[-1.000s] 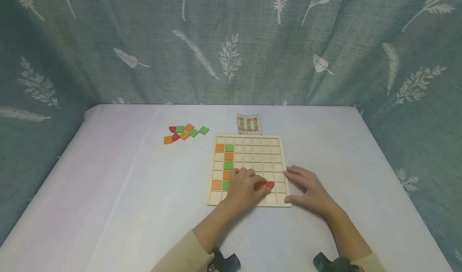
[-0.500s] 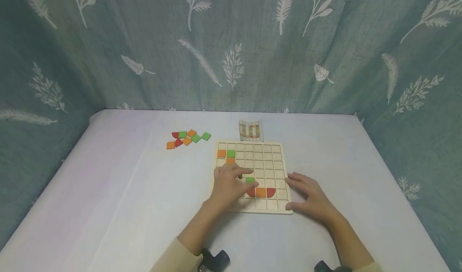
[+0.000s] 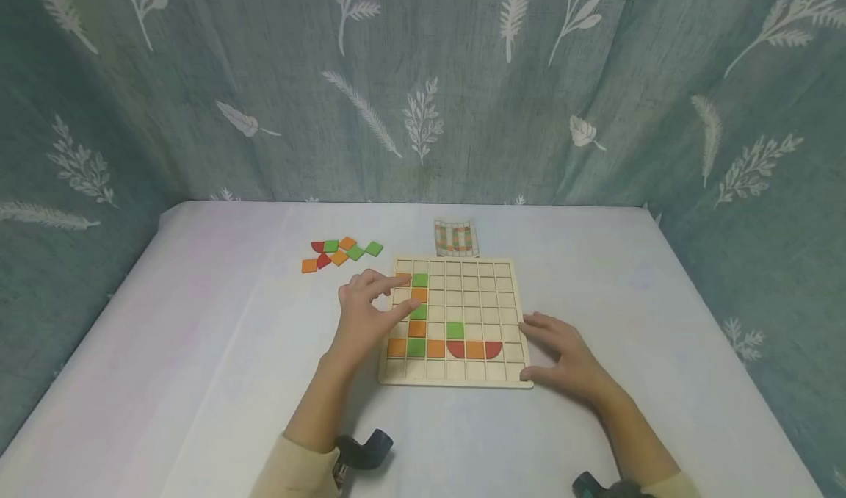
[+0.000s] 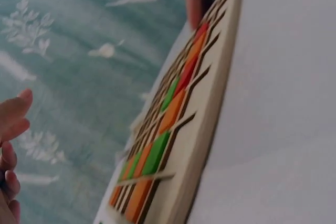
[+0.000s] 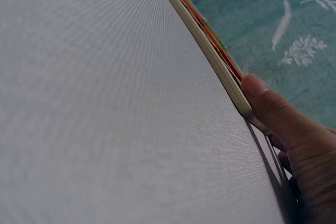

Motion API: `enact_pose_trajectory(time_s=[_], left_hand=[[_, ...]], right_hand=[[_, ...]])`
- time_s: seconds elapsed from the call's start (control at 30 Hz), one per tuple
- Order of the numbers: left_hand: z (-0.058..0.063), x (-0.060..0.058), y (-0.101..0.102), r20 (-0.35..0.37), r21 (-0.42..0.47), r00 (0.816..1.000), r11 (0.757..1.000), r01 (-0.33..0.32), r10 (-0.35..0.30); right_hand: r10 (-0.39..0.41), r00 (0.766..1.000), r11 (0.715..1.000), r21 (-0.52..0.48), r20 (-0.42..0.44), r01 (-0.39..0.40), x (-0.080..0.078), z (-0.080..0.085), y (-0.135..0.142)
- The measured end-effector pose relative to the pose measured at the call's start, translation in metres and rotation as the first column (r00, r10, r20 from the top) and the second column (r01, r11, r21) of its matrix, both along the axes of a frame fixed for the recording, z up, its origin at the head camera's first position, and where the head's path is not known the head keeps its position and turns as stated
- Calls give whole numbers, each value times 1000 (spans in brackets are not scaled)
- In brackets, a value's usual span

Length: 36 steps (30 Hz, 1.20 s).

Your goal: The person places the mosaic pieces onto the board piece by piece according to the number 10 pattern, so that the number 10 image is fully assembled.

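Observation:
A pale wooden grid board (image 3: 489, 303) lies on the table with orange, green and red tiles in some cells. Its lower row holds an orange quarter-filled run ending in a red rounded tile (image 3: 493, 349), and a green tile (image 3: 454, 330) sits one row above. My left hand (image 3: 363, 314) hovers at the board's left edge, thumb and index finger spread apart, nothing visible between them. In the left wrist view its fingers (image 4: 13, 116) are clear of the board. My right hand (image 3: 568, 355) rests at the right edge, its thumb (image 5: 270, 106) on the near corner.
Loose orange, green and red tiles (image 3: 338, 258) lie on the table left of and beyond the board. A pattern card (image 3: 456, 238) with a coloured grid stands or lies just behind the board. A leaf-printed curtain (image 3: 423, 167) surrounds the white table (image 3: 218, 322).
My left hand has let go near the lower middle of the board and moved left to its edge, uncovering the lower-row tiles. My right hand stays at the right edge.

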<state>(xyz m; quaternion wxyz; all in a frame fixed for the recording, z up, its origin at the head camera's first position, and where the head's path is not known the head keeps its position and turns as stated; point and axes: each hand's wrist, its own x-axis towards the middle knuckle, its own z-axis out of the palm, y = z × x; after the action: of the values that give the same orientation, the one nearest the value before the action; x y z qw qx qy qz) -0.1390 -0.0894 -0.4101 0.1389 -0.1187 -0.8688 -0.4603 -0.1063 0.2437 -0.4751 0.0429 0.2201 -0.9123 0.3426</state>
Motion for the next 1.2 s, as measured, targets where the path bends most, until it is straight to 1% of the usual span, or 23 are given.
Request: enact_pose_trajectory(time_s=[0.2,0.33,0.4,0.47,0.5,0.6,0.67,0.73,0.87,1.03,1.13,1.2], left_hand=[[5,-7,-21,9,-25,997,997,-73,73],[7,-14,-38,58,-10,990,992,-129,130],[5,-18,-47,73,5,985,987,-158,157],[1,-21,-56,76,16,980,983,-184,182],[-2,-22,-60,71,6,979,982,-191,190],[-10,-26,-70,57,-55,976,977,-205,208],[-16,-31,-77,64,-105,973,972,-212,220],[-22,-37,-82,85,-151,969,964,-219,234],[-32,-55,-92,141,-197,953,951,-240,269],[-39,-78,-99,186,-283,928,922,-264,323],[-42,-88,-98,227,-331,910,906,-264,348],[-44,-92,-96,237,-344,902,900,-269,360]], right_hand=[[10,1000,1000,-22,-30,-10,2,-3,-1],[2,1000,1000,-25,-25,-3,2,-7,1],[-4,1000,1000,-26,-18,3,3,-9,2],[-9,1000,1000,-20,-10,9,3,-10,4],[-12,1000,1000,-18,-6,12,4,-11,4],[-15,1000,1000,-10,-7,15,4,-11,6],[-16,1000,1000,-5,-14,16,4,-10,7],[-16,1000,1000,-7,-23,16,4,-9,8],[-12,999,1000,-1,-35,12,4,-7,6],[-1,999,1000,0,-41,1,1,-5,3],[-3,999,1000,10,-43,4,0,-5,1],[-8,999,1000,14,-43,9,0,-4,1]])
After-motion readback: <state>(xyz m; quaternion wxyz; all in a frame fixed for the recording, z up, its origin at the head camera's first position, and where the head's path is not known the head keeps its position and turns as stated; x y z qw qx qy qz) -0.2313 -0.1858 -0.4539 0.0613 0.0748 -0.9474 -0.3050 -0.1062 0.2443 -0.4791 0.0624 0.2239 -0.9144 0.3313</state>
